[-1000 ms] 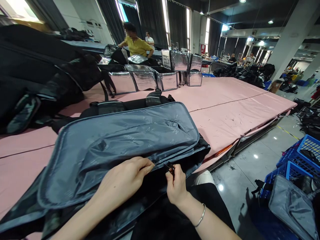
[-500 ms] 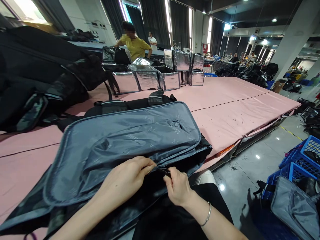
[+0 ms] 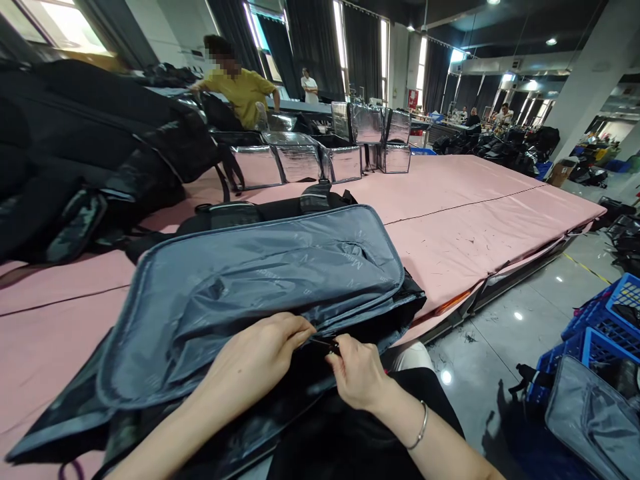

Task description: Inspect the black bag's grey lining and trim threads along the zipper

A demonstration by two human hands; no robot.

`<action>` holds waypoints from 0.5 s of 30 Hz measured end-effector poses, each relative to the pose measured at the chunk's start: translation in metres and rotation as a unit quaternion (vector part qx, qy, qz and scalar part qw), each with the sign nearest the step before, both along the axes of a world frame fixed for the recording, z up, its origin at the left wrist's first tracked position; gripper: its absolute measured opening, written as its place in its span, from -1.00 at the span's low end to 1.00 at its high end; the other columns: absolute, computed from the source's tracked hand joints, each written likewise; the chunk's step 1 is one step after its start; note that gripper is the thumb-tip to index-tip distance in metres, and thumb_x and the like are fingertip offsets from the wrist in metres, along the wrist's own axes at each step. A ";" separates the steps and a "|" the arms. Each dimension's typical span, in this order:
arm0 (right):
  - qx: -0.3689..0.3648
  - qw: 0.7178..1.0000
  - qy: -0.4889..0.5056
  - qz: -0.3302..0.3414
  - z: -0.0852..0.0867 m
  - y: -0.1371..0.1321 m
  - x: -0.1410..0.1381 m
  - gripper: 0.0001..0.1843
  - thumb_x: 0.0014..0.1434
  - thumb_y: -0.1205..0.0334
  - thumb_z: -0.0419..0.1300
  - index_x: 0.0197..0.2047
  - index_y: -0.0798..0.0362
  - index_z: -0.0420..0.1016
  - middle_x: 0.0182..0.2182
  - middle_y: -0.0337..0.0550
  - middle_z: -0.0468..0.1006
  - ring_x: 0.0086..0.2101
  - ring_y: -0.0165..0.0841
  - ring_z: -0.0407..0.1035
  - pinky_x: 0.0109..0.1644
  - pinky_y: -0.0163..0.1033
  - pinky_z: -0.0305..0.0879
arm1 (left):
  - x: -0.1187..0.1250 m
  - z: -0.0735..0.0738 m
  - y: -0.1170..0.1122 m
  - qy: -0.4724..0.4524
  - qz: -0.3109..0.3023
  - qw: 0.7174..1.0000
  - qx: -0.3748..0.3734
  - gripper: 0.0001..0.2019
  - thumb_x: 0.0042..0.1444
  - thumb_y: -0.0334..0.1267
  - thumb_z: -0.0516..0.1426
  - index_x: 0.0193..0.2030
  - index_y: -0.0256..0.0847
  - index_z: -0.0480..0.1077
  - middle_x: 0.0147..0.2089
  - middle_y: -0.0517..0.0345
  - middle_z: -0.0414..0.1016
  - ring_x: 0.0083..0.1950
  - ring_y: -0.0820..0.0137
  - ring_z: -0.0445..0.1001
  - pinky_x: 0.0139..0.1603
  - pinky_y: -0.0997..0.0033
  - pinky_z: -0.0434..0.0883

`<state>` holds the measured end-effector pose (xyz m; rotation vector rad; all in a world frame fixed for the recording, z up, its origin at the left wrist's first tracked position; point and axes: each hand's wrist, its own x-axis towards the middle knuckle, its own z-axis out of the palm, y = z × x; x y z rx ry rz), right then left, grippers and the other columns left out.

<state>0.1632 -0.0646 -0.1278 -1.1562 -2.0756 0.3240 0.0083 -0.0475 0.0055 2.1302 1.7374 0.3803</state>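
Observation:
An opened backpack [image 3: 280, 267] with grey-blue printed lining lies in front of me, its lined panel turned up and its dark opening towards my body. My left hand [image 3: 267, 347] is closed in a pinch on the seam edge of the lining at the near side. Just right of it, my right hand [image 3: 357, 370] is closed round small black-handled snips [image 3: 331, 346], whose thin metal tip points left towards the pinched edge. Most of the snips is hidden by my fingers, and I cannot tell whether the tip touches the fabric.
The backpack rests on a long pink-covered table [image 3: 475, 213]. Dark bags [image 3: 100, 140] are piled at the left. Silver foil-lined boxes [image 3: 300, 160] stand at the back, near a person in a yellow top [image 3: 240, 93]. Blue crates [image 3: 590, 340] with another grey-lined bag [image 3: 590, 407] stand on the floor at right.
My view has shifted slightly, moving the scene a little to the right. Both hands keep their hold at the seam. The person in yellow has moved left.

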 end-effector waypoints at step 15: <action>-0.053 0.982 0.175 0.039 -0.047 0.001 0.025 -0.64 0.29 -0.15 0.03 -0.10 -0.16 0.51 -0.33 0.02 0.61 -0.37 -0.14 0.56 -0.47 -0.15 0.47 | 0.008 -0.030 -0.022 0.089 -0.052 0.978 0.183 -0.87 -0.20 -0.47 0.25 -0.53 -0.14 0.48 -0.50 0.11 0.52 -0.43 0.32 0.42 -0.49 0.35 0.21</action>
